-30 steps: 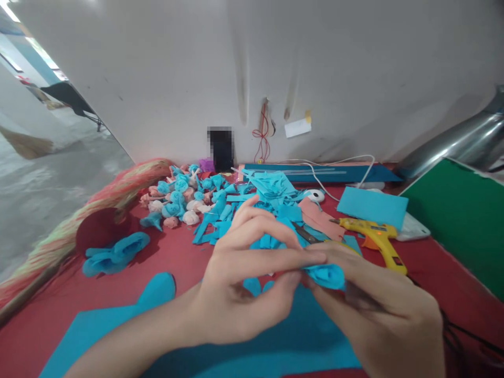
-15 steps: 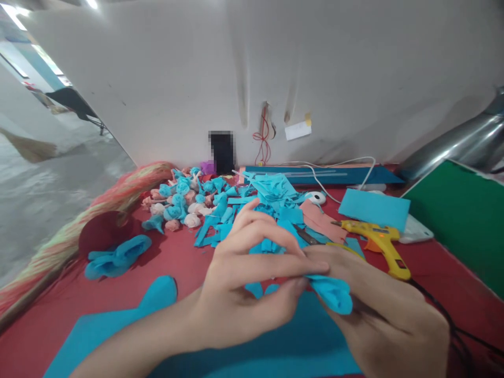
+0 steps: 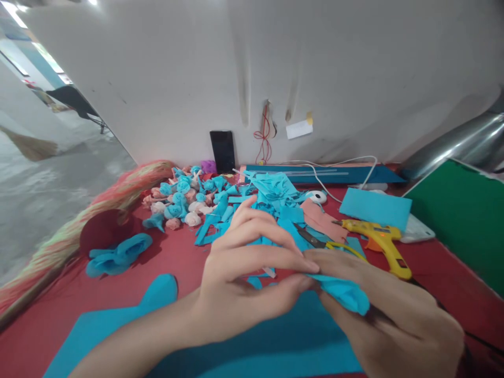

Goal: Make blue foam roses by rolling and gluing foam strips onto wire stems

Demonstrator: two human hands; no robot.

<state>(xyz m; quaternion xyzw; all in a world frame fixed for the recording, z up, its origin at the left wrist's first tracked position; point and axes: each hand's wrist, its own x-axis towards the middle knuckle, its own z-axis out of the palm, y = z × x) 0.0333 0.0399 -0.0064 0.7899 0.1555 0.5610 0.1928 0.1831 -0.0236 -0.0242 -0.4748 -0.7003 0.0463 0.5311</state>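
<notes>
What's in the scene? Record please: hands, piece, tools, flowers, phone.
left hand: thumb and finger pinching the blue piece at its narrow end
right hand: holding the same piece, fingers partly hidden
piece: gathered, wider toward the right
tools: yellow glue gun, yellow-handled scissors
flowers: blue, pink, whitish; piled on the red table
phone: upright by the wall

From the wearer's head, the one view faces forward and down, close over the table (image 3: 189, 265), toward a pale panel (image 3: 165, 79).
</notes>
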